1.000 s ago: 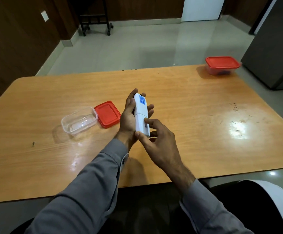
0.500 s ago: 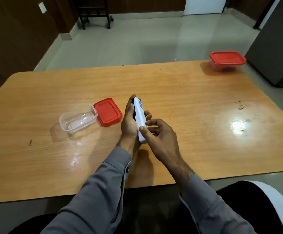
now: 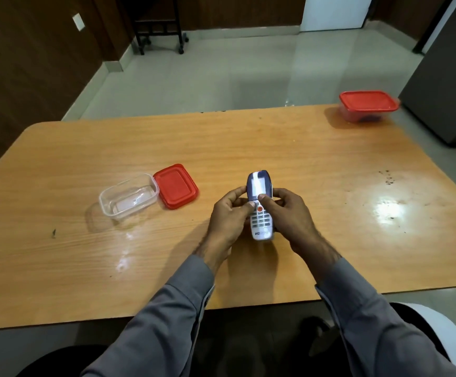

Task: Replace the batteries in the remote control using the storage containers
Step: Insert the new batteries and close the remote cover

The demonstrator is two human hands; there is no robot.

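A white remote control (image 3: pixel 259 205) with a blue screen end and grey buttons is held face up over the middle of the wooden table (image 3: pixel 303 159). My left hand (image 3: pixel 228 219) grips its left side and my right hand (image 3: pixel 289 216) grips its right side, both thumbs resting on its face near the orange button. An open clear container (image 3: pixel 128 198) sits to the left, its red lid (image 3: pixel 175 185) lying beside it. A second container with a red lid on (image 3: pixel 368 105) stands at the far right corner.
The table's near edge runs just in front of my sleeves. A dark cabinet (image 3: pixel 444 77) stands right of the table. A black wheeled stand (image 3: pixel 158 31) is at the back of the tiled floor.
The remote has been turned from edge-on with its back showing to face up with screen and buttons visible. My right hand has moved from fingertip contact to gripping its right side.
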